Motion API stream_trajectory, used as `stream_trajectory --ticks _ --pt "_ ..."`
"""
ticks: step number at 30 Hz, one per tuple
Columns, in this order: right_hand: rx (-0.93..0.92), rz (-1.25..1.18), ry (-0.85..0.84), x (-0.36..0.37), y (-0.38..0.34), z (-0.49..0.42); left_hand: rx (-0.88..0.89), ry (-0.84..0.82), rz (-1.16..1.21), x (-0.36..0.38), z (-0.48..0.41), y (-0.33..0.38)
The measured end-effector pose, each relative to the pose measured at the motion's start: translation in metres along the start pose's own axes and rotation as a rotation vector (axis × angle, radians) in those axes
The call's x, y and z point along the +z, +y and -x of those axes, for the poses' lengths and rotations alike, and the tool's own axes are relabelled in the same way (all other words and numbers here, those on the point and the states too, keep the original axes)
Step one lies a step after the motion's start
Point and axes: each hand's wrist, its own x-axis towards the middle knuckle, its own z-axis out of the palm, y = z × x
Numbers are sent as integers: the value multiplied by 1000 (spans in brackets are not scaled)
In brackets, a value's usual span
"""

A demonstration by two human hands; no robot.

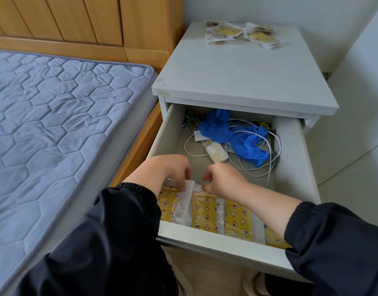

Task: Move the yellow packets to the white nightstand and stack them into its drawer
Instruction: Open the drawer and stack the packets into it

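Head view. Roughly halfway, judging by the split: several yellow packets [205, 212] already lined up edge to edge along the front of the open drawer [216, 242], two loose heaps [241, 33] still lying on top of the white nightstand [237, 71]. Left hand [171, 169] and right hand [222, 180] both pinching one packet's clear edge in the drawer with curled fingers. Flat, glossy, crinkly wrappers with star print; behind, crumpled blue plastic [237, 135] and looped white cable [271, 163].

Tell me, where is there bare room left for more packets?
The nightstand top is bare forward of the loose packets at its back. In the drawer, grey floor shows between the cables and the yellow packets in front. Cables and blue plastic crowd the back.
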Motion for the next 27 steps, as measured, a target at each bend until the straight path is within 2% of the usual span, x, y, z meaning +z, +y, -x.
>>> stream_trajectory --ticks 4,8,17,19,27 --pt "30 153 -187 6 10 5 31 -31 -6 1 0 6" --pt "21 188 -174 11 18 6 29 -102 -17 4 2 10" --pt "-23 183 -157 10 22 6 25 -55 -50 7 0 14" --pt "-52 154 -99 1 24 9 59 2 -42 5 2 18" --pt "-140 49 226 -49 42 24 114 407 2 -19 17 45"
